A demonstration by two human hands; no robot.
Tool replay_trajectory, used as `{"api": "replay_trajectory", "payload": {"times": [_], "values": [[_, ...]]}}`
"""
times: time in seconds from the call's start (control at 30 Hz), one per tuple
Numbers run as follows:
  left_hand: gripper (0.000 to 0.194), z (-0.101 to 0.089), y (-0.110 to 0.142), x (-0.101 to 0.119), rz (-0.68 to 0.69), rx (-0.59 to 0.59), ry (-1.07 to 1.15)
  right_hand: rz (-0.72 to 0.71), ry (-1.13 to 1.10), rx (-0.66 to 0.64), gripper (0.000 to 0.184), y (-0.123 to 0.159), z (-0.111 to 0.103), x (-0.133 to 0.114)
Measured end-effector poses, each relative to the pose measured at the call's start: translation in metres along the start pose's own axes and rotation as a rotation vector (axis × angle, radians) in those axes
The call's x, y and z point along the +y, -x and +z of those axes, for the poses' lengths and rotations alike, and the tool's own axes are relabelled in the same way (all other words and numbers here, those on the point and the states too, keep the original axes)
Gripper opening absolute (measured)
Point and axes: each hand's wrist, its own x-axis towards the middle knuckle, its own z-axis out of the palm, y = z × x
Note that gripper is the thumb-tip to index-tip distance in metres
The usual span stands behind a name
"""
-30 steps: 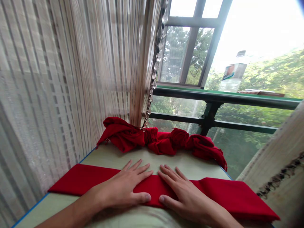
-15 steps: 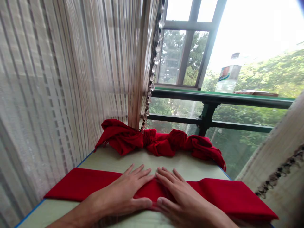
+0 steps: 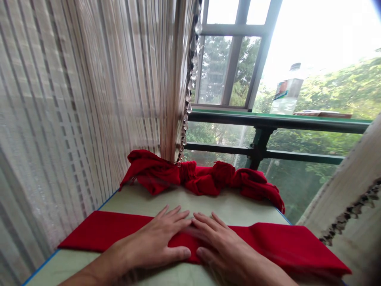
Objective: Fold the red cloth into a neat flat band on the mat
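A red cloth, folded into a long flat strip, lies across the pale table from the left edge to the right. My left hand rests palm down on its middle, fingers stretched forward and thumb pointing right. Beside it, my right hand also lies flat on the cloth, with its fingers angled toward the left hand. The fingertips of the two hands nearly meet, and a patch of red shows between them. Under the palms the cloth is hidden. Both hands hold nothing.
Behind lies a bunched, knotted red cloth with fringe along the table's far edge. A striped curtain with a beaded trim hangs at left. A plastic bottle stands on the green railing ledge; another curtain hangs right.
My right hand has shifted slightly left, closer to the left hand's fingertips. My left hand and the bunched cloth have stayed about where they were.
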Motion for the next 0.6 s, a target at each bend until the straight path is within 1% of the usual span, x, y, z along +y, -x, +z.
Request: {"api": "replay_trajectory", "payload": {"times": [0.1,0.2,0.3,0.43,0.5,0.6], "values": [[0.083,-0.001,0.001,0.0,-0.022,-0.022,0.008,0.008,0.002,-0.006,0.067,-0.001,0.001,0.002],[0.084,0.0,0.001,-0.002,-0.004,-0.01,0.022,0.002,0.004,0.004,0.069,-0.002,0.002,0.003],[0.085,0.002,0.0,-0.003,0.05,0.037,0.043,-0.009,0.011,0.013,0.074,-0.003,0.003,0.0],[0.079,0.002,-0.002,0.001,0.152,0.094,0.083,-0.007,0.03,0.057,0.07,-0.004,0.003,-0.01],[0.082,0.002,-0.002,0.004,0.155,0.076,0.075,-0.001,0.034,0.04,0.072,-0.006,0.004,-0.014],[0.089,0.006,0.001,0.004,0.1,0.03,0.013,-0.007,0.048,-0.031,0.079,-0.007,0.008,-0.013]]}}
